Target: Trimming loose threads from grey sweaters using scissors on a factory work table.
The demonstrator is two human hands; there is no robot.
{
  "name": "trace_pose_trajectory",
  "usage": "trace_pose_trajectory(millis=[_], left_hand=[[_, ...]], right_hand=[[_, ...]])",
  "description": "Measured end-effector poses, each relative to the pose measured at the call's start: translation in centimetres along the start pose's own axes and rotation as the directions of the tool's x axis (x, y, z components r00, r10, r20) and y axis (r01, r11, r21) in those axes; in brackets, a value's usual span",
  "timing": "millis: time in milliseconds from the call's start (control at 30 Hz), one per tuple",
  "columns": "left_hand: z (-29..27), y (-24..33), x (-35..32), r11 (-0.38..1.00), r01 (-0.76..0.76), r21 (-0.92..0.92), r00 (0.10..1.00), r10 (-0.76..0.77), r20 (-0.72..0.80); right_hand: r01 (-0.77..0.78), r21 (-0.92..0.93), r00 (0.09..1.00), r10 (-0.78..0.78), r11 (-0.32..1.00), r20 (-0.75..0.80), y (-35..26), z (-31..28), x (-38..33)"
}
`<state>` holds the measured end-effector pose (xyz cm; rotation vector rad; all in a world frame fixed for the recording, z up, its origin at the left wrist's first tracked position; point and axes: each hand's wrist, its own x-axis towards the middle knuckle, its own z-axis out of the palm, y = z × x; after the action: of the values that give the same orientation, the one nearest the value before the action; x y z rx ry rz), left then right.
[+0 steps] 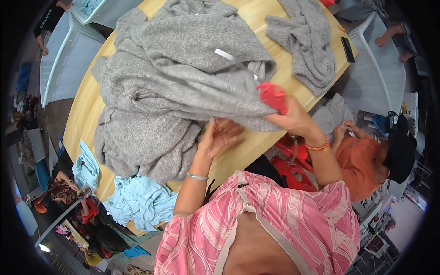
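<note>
Grey knit garment (229,98), draped over one grey heap (142,142) on the wooden table (80,114): probably soft, light, best taken by its edge. Gripped there by the right hand (295,120), near one red item (274,97); left hand (221,139) loosely spread below — contact unclear. Farther out: one grey bundle (309,46), two light-blue cloths (137,201), one dark phone (347,49).
</note>
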<state>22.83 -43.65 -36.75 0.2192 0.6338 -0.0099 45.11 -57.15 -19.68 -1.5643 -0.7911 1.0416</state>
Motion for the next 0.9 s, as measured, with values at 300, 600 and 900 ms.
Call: trace_pose_trajectory(millis=[300, 600, 900], left_hand=[[5.6, 11.9, -1.5, 0.618, -0.784, 0.061, 0.552, 0.738, -0.388], [17.5, 24.8, -8.0, -0.394, -0.491, 0.777, 0.162, 0.835, 0.526], [9.8, 10.6, 8.1, -0.654, -0.054, 0.754, 0.757, 0.465, 0.458]], right_hand=[[-0.243, -0.187, 0.966, 0.22, 0.952, -0.139, -1.4, -3.7, -1.9], [-0.148, -0.082, 0.974, 0.16, 0.986, 0.158, 4.7, 2.5, -1.5], [-0.308, -0.619, 0.949, 0.277, 0.723, -0.149, 10.5, 0.8, -7.3]])
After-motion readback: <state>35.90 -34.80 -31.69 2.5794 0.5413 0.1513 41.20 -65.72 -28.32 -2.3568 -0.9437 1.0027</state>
